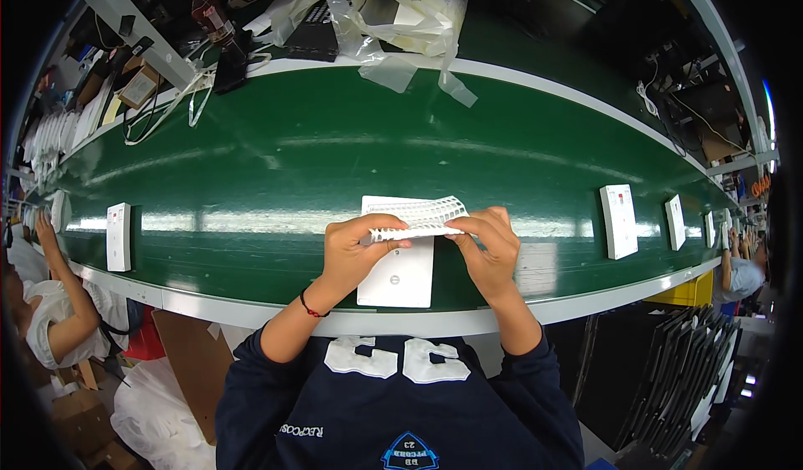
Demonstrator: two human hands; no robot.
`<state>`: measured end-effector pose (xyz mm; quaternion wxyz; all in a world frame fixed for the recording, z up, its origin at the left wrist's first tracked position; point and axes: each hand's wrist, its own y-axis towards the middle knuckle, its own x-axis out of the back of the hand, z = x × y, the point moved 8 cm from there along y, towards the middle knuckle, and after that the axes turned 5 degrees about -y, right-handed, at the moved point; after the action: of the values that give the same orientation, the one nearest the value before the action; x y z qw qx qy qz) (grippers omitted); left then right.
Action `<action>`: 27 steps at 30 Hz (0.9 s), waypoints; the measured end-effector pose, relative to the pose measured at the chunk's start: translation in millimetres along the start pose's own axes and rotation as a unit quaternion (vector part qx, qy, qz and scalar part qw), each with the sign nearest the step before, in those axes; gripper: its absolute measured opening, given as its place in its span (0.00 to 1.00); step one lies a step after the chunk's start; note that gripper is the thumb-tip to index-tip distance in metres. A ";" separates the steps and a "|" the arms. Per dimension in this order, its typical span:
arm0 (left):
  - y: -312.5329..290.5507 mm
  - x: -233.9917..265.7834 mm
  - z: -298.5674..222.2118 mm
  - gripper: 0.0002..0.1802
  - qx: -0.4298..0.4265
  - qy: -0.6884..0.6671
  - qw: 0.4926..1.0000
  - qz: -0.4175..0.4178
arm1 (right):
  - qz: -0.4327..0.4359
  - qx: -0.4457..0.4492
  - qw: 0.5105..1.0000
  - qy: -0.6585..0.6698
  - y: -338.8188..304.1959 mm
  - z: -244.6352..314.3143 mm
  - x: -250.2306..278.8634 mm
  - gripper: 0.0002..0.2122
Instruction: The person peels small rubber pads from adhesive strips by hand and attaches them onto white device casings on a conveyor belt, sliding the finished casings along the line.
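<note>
Both my hands grip a white perforated sheet (pixel 416 214), bent along its near edge, with rows of holes across it. My left hand (pixel 351 248) pinches its left end between thumb and fingers. At the other end, my right hand (pixel 489 244) pinches the near edge in the same way. Directly beneath lies a flat white box (pixel 395 284) on the green belt, its middle hidden by the sheet and my left hand. Whether the sheet touches the box, I cannot tell.
More white boxes lie along the green belt (pixel 276 177): one to the left (pixel 119 237), several to the right, the nearest a tall box (pixel 619 222). Beyond the belt are a plastic bag (pixel 410 10) and a bottle (pixel 209 17). Black panels (pixel 682 378) stand at lower right; a person (pixel 63 303) works at left.
</note>
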<state>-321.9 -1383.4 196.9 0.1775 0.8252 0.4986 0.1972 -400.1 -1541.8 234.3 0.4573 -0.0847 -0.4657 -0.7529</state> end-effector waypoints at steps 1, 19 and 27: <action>0.6 0.2 1.2 0.17 0.014 -0.008 1.000 -0.001 | -0.006 0.006 1.000 -0.009 0.7 1.1 1.0 0.09; -5.5 -11.8 -61.4 0.07 -0.255 0.210 0.944 0.013 | -0.004 0.057 0.997 0.055 -9.6 12.0 -4.6 0.08; -5.1 -7.5 -62.0 0.07 -0.263 0.202 0.943 -0.015 | -0.041 0.057 0.997 0.012 -12.3 11.5 4.7 0.07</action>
<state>-360.1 -1381.9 246.6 0.2865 0.6842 0.4668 0.4816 -415.6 -1533.9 235.7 0.4357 -0.0306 -0.5056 -0.7441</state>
